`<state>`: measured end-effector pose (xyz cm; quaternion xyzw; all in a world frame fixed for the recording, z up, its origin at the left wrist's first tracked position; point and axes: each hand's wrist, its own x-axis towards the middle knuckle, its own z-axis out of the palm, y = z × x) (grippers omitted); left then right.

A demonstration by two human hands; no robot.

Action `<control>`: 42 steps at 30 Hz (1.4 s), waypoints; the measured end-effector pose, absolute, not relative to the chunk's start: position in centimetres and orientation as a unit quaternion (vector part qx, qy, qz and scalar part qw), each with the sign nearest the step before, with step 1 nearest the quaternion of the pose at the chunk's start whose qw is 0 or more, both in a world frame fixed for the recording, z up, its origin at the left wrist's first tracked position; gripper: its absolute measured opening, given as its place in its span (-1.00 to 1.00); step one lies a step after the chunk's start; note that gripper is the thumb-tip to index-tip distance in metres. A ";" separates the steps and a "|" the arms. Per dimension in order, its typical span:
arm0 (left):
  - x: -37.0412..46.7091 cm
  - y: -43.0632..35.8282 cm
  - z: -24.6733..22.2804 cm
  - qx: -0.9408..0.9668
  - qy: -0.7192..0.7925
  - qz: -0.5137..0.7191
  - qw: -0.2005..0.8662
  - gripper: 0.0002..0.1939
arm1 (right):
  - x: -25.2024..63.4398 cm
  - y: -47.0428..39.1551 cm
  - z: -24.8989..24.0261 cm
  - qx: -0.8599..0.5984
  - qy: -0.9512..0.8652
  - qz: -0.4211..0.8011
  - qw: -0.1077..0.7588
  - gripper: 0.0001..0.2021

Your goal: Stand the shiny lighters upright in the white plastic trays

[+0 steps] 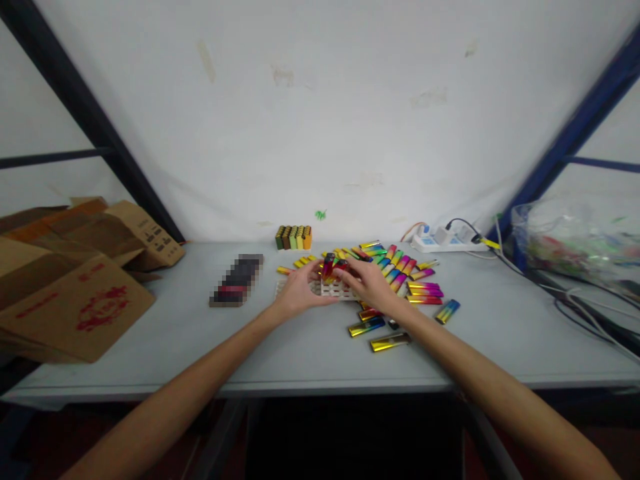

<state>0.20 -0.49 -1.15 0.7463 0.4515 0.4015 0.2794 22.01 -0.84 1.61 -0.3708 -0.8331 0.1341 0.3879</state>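
Grasp shiny lighter (327,267) mid-body: prob. light, stiff, slick. Spread at L hand (299,291); can't tell grip at R hand (373,283).

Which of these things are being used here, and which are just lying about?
Seemingly in use:
Shiny lighters, near the left hand and right hand
White slotted tray, between the hands
Perhaps the upright lighters near the wall

Apparently just lying about:
Cardboard boxes
Power strip
Plastic bag
Dark item, too blurred to name
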 end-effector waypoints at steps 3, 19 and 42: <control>0.4 -0.5 -1.4 0.741 0.449 0.410 0.285 0.08 | 21.9 -0.6 1.1 -0.375 -0.845 0.116 0.364 -0.67; -0.1 -0.6 -0.8 0.750 0.443 0.396 0.290 0.10 | 23.2 0.1 2.2 -0.357 -0.879 0.008 0.316 -0.61; -4.4 1.2 0.8 0.720 0.520 0.396 0.233 0.01 | 25.9 2.6 0.0 -0.384 -0.890 0.020 0.244 -0.69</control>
